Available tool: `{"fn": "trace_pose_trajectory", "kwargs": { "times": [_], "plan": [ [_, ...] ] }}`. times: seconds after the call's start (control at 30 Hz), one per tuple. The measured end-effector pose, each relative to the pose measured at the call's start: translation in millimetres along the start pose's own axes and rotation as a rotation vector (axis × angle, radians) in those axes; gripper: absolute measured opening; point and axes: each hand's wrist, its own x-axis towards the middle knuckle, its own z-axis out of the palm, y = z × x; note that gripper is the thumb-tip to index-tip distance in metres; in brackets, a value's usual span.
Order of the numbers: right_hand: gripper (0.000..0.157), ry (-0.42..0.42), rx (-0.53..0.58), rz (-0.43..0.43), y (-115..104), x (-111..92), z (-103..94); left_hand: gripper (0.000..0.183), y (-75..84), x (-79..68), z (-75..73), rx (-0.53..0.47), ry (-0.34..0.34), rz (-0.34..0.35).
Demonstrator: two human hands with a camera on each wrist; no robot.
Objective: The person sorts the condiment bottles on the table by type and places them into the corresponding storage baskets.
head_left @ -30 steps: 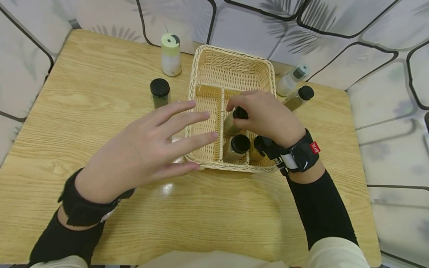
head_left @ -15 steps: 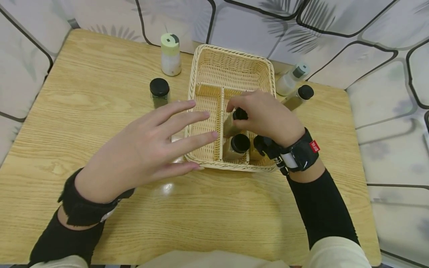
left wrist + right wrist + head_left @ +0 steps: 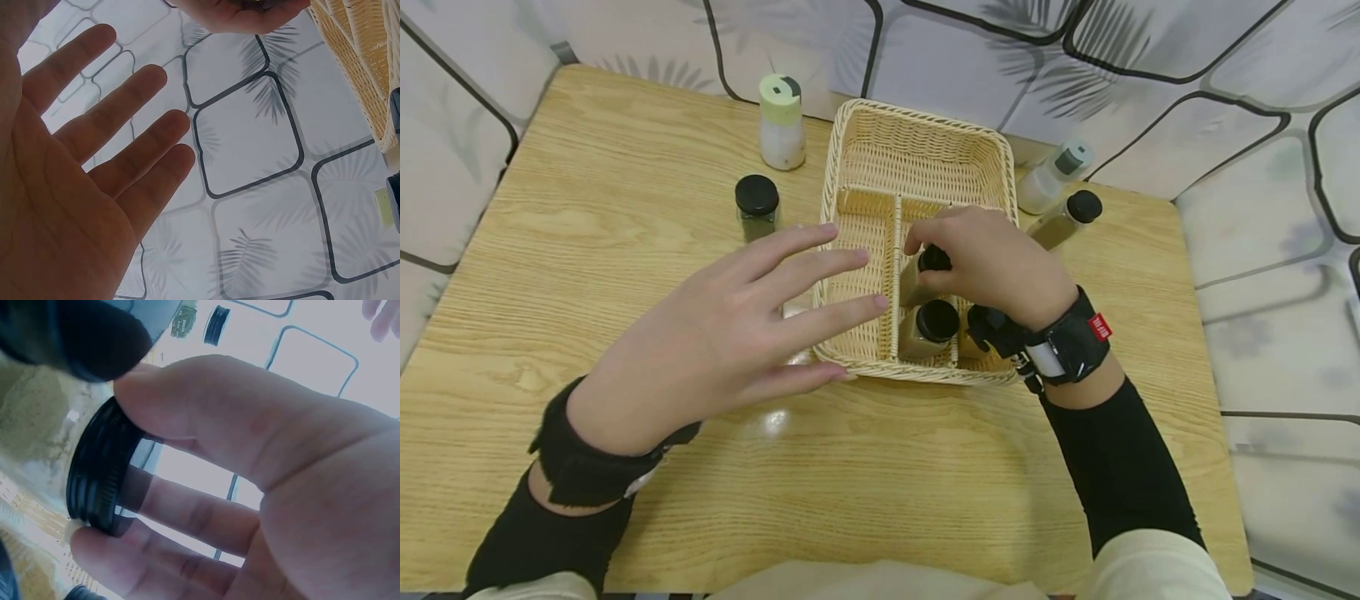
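My right hand (image 3: 1000,262) grips the black lid of a spice jar (image 3: 913,285) inside a wicker basket (image 3: 925,117). In the right wrist view, thumb and fingers hold the ribbed edge of that lid (image 3: 100,469), above a pale powder. The jar stands in the basket's middle compartment, slightly tilted. Just in front of it is another black-lidded jar (image 3: 921,335). A further jar (image 3: 972,345) in the right compartment is mostly hidden by the wrist strap. My left hand (image 3: 722,333) holds nothing, its fingers spread over the basket's left edge; the left wrist view shows its palm (image 3: 69,200).
Left of the basket stand a green-capped shaker (image 3: 782,125) and a black-lidded jar (image 3: 757,208). At its right are a pale-capped bottle (image 3: 1048,182) and another black-lidded jar (image 3: 1063,220). Patterned wall panels (image 3: 955,58) border the wooden table (image 3: 865,475).
My right hand has shifted very slightly left with the spice jar's lid still in its fingers. The left hand stays where it was.
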Motion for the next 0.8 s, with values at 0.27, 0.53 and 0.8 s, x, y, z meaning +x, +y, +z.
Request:
{"fn": "trace_pose_trajectory", "kwargs": {
  "times": [0.27,0.53,0.8],
  "plan": [
    [0.024,-0.012,-0.004,0.011,-0.8,0.2,-0.1,0.053,0.8,-0.3,-0.7,0.001,-0.005,-0.006],
    [0.026,-0.027,0.009,0.035,-0.8,-0.1,-0.5,0.055,1.6,0.1,-1.5,0.002,-0.010,-0.004],
    [0.027,-0.029,-0.015,0.038,-2.4,-1.2,-0.6,0.053,2.1,-0.1,-0.7,0.000,-0.001,0.006]
  ]
}}
